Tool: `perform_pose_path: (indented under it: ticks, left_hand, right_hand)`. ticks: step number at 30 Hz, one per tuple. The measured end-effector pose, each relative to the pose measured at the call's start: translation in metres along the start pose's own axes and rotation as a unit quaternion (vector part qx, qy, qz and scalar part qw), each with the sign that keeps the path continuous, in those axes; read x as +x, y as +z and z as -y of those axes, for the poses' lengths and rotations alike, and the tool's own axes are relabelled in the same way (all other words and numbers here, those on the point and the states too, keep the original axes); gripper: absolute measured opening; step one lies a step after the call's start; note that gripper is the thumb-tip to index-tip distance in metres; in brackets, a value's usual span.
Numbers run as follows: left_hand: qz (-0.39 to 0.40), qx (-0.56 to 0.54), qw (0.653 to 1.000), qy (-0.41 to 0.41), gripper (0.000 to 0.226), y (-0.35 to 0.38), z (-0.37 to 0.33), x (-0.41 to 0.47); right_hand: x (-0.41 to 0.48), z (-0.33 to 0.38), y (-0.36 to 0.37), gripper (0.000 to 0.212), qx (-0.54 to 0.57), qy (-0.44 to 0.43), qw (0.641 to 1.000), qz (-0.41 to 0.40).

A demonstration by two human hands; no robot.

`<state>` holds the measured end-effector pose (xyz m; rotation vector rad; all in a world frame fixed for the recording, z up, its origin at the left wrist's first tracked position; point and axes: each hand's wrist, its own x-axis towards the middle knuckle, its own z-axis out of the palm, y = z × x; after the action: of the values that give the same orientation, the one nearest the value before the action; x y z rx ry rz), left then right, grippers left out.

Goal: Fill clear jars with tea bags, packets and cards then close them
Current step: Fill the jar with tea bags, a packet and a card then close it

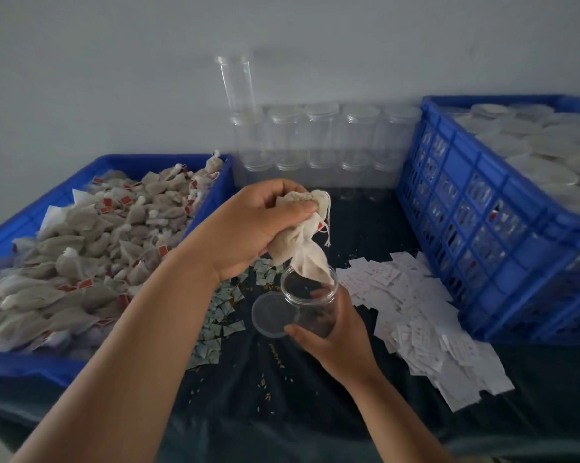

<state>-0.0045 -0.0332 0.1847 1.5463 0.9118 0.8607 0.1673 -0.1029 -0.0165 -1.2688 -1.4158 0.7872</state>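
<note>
Centre of the table, over the dark cloth [282, 416]: right hand [340, 340] wraps around a clear jar [310, 297] from below, fingers curled on its wall, jar tilted with the open mouth facing up and toward the left. Left hand [248, 225] is directly above it, fingers and thumb clamped on a bunch of tea bags [303, 243]; lowest bag tip is at the jar mouth, just crossing the rim. Strings dangle off the right side of the bunch. Bag count is unclear, the bunch is crumpled, maybe three or four. Loose lid [268, 317] lies flat on the cloth just left of the jar, its edge overlapped by the jar in this view. Left blue crate [24, 222] is heaped with loose tea bags [81, 262], red tags showing. Small packets [215, 332] are piled between that crate and the lid. White cards [432, 329] are spread to the right of the jar, against the right blue crate [482, 212], which holds round lids [532, 145]. Empty jars [322, 138] are stacked along the back wall. Scattered grains [265, 389] lie on the cloth near the front.
</note>
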Motion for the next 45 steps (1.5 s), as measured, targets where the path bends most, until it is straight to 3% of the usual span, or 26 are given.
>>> perform_pose_path:
  ticks: [2,4,7,14,21,26,31,36,40,45]
  left_hand:
    - [0.010,0.114,0.993,-0.016,0.012,0.001,0.005,0.000]
    - [0.024,0.262,0.964,-0.043,0.012,0.001,0.013,0.000]
    - [0.028,0.343,0.936,-0.079,0.010,0.002,0.023,-0.002]
    - [-0.001,0.281,0.958,-0.049,0.010,-0.001,0.029,-0.006]
    - [-0.073,0.287,0.955,0.008,0.012,0.001,0.031,-0.002]
    - [-0.044,0.334,0.941,-0.028,0.015,0.006,0.038,0.007]
    - [-0.180,0.314,0.931,0.054,0.023,0.012,0.042,0.010]
    - [-0.080,0.372,0.923,0.055,0.024,0.024,0.047,0.004]
    - [-0.062,0.377,0.924,0.035,0.025,0.018,0.045,-0.003]
    - [-0.080,0.402,0.912,0.021,0.016,-0.022,0.031,-0.014]
  right_hand:
    - [0.001,-0.001,0.000,0.081,0.013,0.004,1.000,-0.006]
    - [0.001,-0.002,0.000,0.080,0.033,0.005,0.999,-0.011]
    - [0.001,-0.004,0.000,0.083,0.040,0.013,0.999,-0.012]
    - [0.001,-0.003,0.000,0.076,0.020,0.006,1.000,-0.009]
    - [0.000,-0.003,0.000,0.074,0.011,0.003,1.000,-0.011]
    - [0.000,-0.003,-0.002,0.070,0.002,-0.002,1.000,-0.015]
    - [0.000,-0.007,-0.001,0.064,-0.027,0.007,0.999,-0.020]
    - [0.001,-0.004,-0.001,0.063,-0.015,-0.013,1.000,-0.024]
    - [0.000,-0.001,-0.003,0.077,-0.005,-0.007,1.000,-0.022]
    - [-0.001,0.001,-0.003,0.077,0.008,-0.005,1.000,-0.012]
